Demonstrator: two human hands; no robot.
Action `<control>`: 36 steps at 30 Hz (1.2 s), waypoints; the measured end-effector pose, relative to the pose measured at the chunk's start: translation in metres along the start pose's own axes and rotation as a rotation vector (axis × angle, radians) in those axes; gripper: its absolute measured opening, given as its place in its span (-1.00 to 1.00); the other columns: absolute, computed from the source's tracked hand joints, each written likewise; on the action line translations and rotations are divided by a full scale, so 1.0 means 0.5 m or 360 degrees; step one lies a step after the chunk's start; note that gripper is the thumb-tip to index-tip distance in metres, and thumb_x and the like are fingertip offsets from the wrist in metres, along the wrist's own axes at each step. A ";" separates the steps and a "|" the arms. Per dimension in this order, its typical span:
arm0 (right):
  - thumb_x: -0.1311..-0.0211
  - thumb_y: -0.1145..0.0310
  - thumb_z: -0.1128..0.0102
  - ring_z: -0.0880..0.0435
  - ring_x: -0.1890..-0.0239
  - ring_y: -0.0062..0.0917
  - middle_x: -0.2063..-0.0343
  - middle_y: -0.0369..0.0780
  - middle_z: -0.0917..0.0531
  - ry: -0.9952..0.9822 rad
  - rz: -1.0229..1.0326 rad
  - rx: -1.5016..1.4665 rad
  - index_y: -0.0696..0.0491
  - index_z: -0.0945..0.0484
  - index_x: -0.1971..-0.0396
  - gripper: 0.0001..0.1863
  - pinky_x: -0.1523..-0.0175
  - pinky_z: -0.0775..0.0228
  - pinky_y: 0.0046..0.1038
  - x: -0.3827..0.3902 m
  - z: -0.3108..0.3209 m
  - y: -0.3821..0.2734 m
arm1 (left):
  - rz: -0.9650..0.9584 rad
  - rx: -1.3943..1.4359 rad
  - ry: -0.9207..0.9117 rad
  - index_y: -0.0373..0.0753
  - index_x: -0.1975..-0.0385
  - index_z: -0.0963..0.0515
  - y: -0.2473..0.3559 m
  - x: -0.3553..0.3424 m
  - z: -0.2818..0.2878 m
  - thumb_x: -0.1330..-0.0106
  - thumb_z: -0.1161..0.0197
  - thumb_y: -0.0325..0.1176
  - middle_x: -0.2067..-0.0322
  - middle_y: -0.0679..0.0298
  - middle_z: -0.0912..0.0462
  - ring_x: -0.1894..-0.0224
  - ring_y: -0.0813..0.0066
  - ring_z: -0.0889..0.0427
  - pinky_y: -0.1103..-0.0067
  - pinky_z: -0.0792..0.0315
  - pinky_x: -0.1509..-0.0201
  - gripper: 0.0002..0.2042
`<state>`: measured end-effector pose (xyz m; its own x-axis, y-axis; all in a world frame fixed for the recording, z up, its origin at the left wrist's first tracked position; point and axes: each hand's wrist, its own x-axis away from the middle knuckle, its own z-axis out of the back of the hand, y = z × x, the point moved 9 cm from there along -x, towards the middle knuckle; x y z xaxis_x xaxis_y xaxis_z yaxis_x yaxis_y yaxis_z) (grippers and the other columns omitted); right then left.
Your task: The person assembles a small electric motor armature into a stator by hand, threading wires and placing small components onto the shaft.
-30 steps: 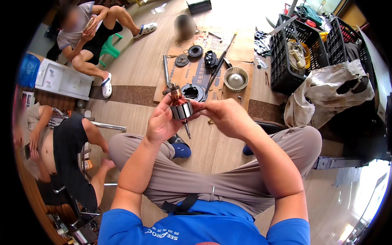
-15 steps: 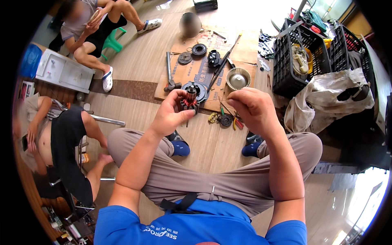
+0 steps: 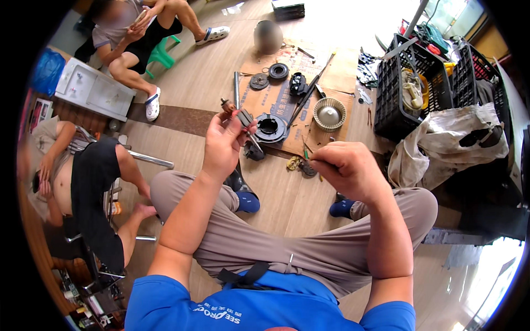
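Observation:
My left hand (image 3: 221,146) is closed on a motor armature (image 3: 244,119), copper windings at its upper left, steel shaft angled down to the right. My right hand (image 3: 350,168) is pinched lower and to the right, apart from it; what it holds, if anything, is too small to make out. It is near small tools and a dark round part (image 3: 308,170). Beyond my hands, a cardboard sheet (image 3: 345,83) bears a large black ring housing (image 3: 270,135), a finned fan wheel (image 3: 329,121), smaller discs (image 3: 259,81) and a black component (image 3: 298,84).
Two black crates (image 3: 395,105) and a stained cloth (image 3: 419,149) lie at the right. A person (image 3: 124,55) sits by a green stool (image 3: 161,60) at upper left; another reclines (image 3: 94,182) at left beside chrome chair tubing. A white cabinet (image 3: 94,94) stands between them.
My hands have separated. The left has raised the armature and tilted it away to the left; the right has moved right, away from it. The view has shifted slightly.

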<state>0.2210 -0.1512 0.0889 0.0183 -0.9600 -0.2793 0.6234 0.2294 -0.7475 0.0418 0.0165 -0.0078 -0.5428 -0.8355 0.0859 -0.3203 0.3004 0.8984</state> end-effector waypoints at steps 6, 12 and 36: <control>-0.18 0.38 -0.25 -0.59 0.44 -0.21 0.57 -0.17 -0.58 0.0052 0.0003 0.0253 0.07 -0.54 0.50 -0.88 0.37 -0.42 -0.28 0.000 0.031 0.023 | 0.0175 0.0753 0.0026 -0.46 -0.05 -0.43 0.022 -0.009 0.014 -0.54 0.17 -0.01 0.02 -0.13 -0.56 -0.14 -0.10 -0.52 0.21 -0.46 -0.28 -0.47; -0.13 0.37 -0.31 -0.60 0.46 -0.16 0.54 -0.08 -0.59 0.0180 -0.0293 0.0213 0.13 -0.60 0.45 -0.87 0.38 -0.42 -0.32 0.000 0.080 0.088 | 0.0110 0.0982 -0.0012 -0.48 -0.05 -0.41 0.062 -0.004 0.019 -0.54 0.16 -0.04 0.01 -0.16 -0.54 -0.17 -0.15 -0.48 0.16 -0.42 -0.31 -0.49; -0.29 0.49 -0.22 -0.50 0.49 -0.64 0.49 -0.22 -0.64 0.0034 -0.0301 -0.0733 0.15 -0.64 0.14 -0.83 0.32 -0.41 -0.56 -0.042 -0.132 0.065 | 0.0089 0.0259 -0.0884 -0.23 -0.30 -0.26 0.006 0.081 -0.128 -0.31 -0.30 -0.17 -0.28 -0.25 -0.28 -0.34 -0.03 -0.31 0.17 -0.15 -0.44 -0.39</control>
<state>0.1890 -0.1128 0.0308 -0.0810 -0.9893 -0.1217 0.2044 0.1030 -0.9735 0.0686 -0.0459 0.0259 -0.8741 -0.4630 -0.1471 -0.3709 0.4405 0.8175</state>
